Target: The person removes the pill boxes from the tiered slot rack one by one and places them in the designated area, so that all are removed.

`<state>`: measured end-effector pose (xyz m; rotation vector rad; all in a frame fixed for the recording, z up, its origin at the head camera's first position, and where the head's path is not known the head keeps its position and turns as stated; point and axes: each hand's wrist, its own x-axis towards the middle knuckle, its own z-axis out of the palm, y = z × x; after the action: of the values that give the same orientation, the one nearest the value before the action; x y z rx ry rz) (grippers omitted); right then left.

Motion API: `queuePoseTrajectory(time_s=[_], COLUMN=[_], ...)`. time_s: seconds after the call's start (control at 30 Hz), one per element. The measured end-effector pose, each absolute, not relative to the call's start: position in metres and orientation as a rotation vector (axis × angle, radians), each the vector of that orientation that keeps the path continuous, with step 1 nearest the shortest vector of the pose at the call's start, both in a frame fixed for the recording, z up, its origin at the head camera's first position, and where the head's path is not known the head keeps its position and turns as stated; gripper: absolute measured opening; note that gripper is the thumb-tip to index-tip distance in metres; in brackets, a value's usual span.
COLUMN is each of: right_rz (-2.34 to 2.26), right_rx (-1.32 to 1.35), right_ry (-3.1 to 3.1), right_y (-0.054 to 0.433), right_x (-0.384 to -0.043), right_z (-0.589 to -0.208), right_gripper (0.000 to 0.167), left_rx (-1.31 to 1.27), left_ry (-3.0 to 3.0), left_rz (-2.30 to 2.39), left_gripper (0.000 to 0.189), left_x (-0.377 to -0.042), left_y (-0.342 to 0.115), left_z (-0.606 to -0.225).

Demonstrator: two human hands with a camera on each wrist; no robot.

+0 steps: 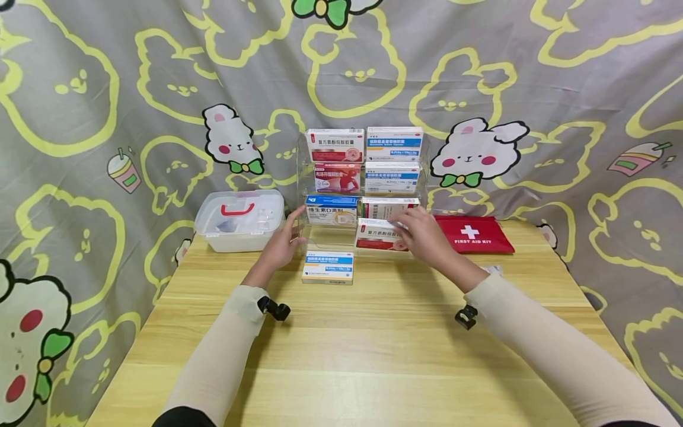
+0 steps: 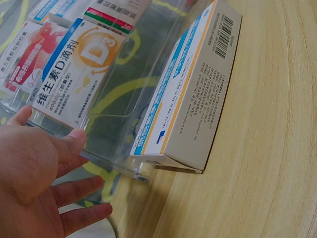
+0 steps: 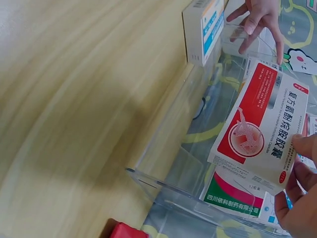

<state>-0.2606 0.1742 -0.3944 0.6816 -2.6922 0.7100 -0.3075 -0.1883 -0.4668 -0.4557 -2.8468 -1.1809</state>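
My right hand (image 1: 421, 236) pinches a red-and-white medicine box (image 3: 262, 129) by its end, over the lower right of a clear acrylic tiered rack (image 1: 325, 237). Behind that box, a green, white and pink box (image 3: 233, 196) sits in the rack. My left hand (image 2: 54, 178) has its fingers spread at the rack's left side, fingertips right at the clear wall beside a vitamin D drops box (image 1: 332, 211). On the table, a blue-and-white medicine box (image 1: 328, 268) stands in front of the rack's left half.
Upper tiers hold another red-and-white box (image 1: 336, 146), a pink box (image 1: 337, 178) and two blue-and-white boxes (image 1: 393, 144). Left of the rack is a lidded plastic case (image 1: 240, 222) with a red handle. A red first aid pouch (image 1: 472, 235) lies to the right. Patterned cloth (image 1: 363, 71) hangs behind.
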Motion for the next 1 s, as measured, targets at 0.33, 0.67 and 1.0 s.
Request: queuePoseTrajectory(time_s=[0.33, 0.67, 1.0], right_rz=[0.774, 0.968, 1.09], right_rx=[0.765, 0.726, 0.652], right_ry=[-2.641, -2.69, -2.765], right_y=[0.173, 0.172, 0.176], right_x=[-0.25, -0.243, -0.242], right_z=[-0.417, -0.444, -0.458], right_gripper=[0.02, 0.02, 0.02], left_rx=[-0.449, -0.433, -0.434], left_ry=[-2.847, -2.854, -2.854], left_rz=[-1.175, -1.18, -1.164], left_gripper=[0.09, 0.089, 0.089], left_x=[-0.308, -0.307, -0.307], left_y=[-0.188, -0.187, -0.187], left_z=[-0.468, -0.466, -0.468])
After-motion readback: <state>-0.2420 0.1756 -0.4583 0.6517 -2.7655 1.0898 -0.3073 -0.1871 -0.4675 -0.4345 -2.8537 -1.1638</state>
